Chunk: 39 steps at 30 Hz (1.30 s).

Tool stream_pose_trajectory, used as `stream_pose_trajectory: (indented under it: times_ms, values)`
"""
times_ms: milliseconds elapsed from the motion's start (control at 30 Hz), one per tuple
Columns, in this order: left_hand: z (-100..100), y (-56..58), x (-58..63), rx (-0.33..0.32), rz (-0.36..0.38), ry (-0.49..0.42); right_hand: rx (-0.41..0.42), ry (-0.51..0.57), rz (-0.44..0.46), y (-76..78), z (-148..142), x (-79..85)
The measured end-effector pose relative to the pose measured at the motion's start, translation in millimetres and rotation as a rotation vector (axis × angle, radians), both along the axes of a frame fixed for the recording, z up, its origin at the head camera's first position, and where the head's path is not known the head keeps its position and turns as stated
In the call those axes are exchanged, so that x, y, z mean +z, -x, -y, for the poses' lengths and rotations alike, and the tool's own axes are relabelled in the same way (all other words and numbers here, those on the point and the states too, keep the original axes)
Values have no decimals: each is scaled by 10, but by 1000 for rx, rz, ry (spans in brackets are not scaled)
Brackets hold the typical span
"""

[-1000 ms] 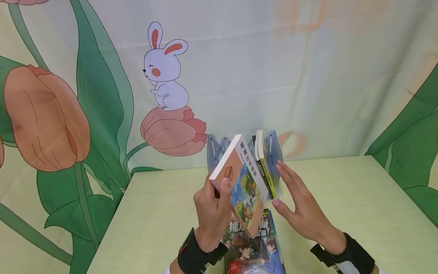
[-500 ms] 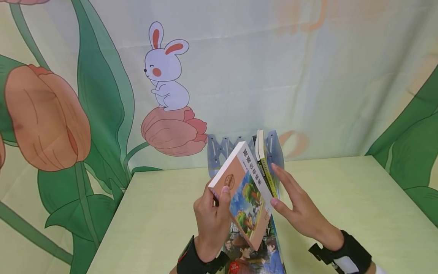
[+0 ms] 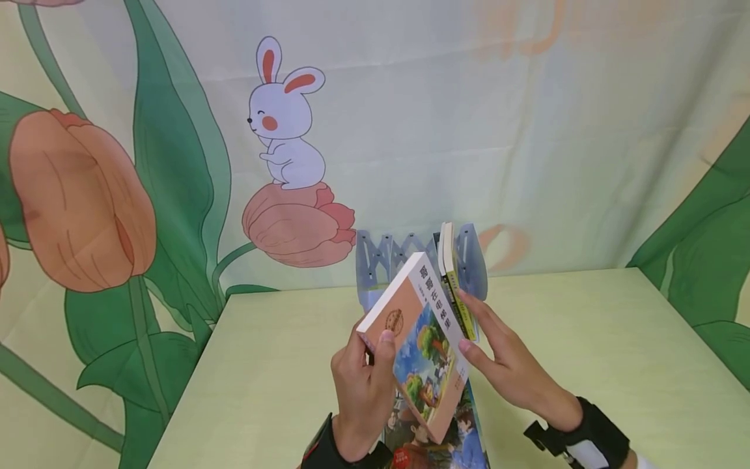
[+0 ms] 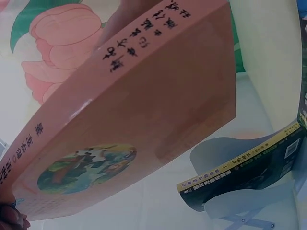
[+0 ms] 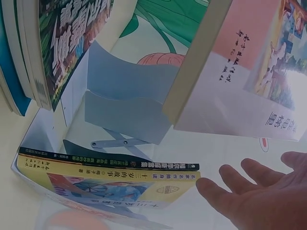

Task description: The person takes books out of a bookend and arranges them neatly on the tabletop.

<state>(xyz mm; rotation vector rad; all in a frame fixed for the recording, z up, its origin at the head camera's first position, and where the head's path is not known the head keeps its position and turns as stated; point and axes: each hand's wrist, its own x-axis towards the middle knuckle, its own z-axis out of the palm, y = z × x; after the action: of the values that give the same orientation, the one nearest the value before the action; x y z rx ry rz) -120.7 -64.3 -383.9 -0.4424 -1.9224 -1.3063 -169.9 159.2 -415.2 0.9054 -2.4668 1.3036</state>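
Note:
My left hand (image 3: 362,391) grips a pink-orange book (image 3: 433,352) by its left edge, thumb on the front cover. The book is tilted in the air, its picture cover facing up; in the left wrist view its back cover (image 4: 177,86) and spine show. My right hand (image 3: 510,365) has its fingers extended beside the book's right edge. Whether the thumb touches that edge, I cannot tell. Behind stands a blue-grey folding bookend (image 3: 372,260) with a yellow-spined book (image 5: 144,182) and a thin dark book (image 5: 124,159) upright at its right side.
Below the held book lies a stack of books (image 5: 24,57), topped by one with a comic-style cover (image 3: 469,440). The pale yellow table (image 3: 269,378) ends against a printed curtain (image 3: 556,163) with a rabbit and tulips.
The held book has moved down toward me. My right hand has shifted slightly left, closer to the book's right edge.

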Motion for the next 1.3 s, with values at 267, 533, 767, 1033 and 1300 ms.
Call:
stream_pose_trajectory:
  times_ms: [267,533,767,1033,1300]
  values:
    - [7,-25,-51,-19,1,-16,26,16,13,1,36,-26]
    - [1,-55,-79,-54,11,-29,68,39,75,10,46,-98]
    - [5,-84,-114,-90,-21,-42,117,56,135,10,60,-141]
    - [-4,-99,-155,-122,-75,-47,167,81,186,13,58,-197]
    - [2,-107,-160,-71,-17,-85,204,126,197,2,57,-224]
